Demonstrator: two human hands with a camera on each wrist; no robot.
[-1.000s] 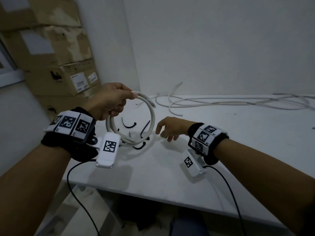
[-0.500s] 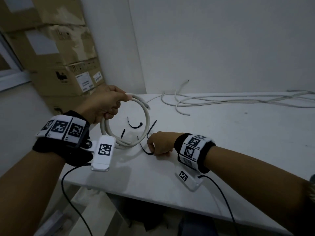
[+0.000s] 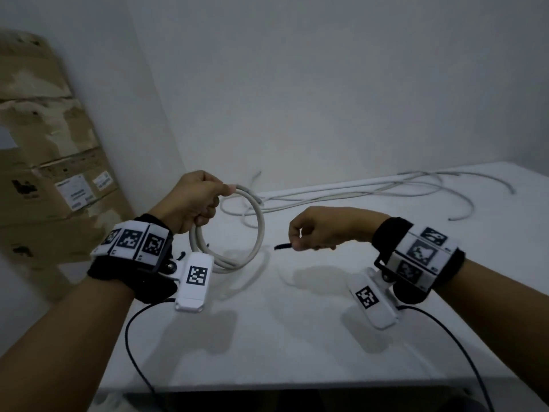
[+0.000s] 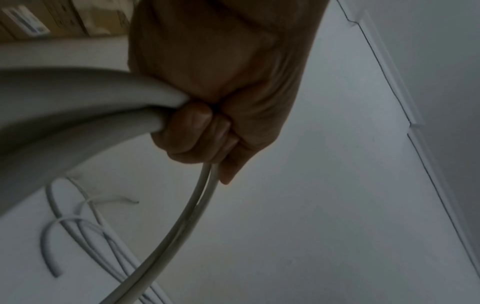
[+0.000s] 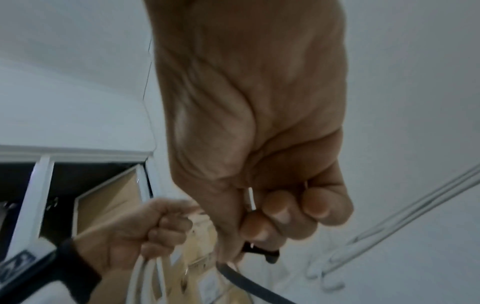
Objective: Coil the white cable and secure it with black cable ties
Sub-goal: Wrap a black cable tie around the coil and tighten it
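Right hand [image 3: 319,230]: fingertips pinching black cable tie [image 3: 283,247], lifted off table [image 3: 326,337]; tie's long axis level, free end pointing toward left hand.
Left hand [image 3: 190,200]: fist wrapped round top of white cable [image 3: 261,230] coil, coil hanging upright, bottom near tabletop.
Relation: coil's near strand just beyond tie tip, open gap between (right hand the mover, likely).
Beyond: loose cables [image 3: 386,188] along far edge, well apart.
Left: cardboard boxes [image 3: 44,162].
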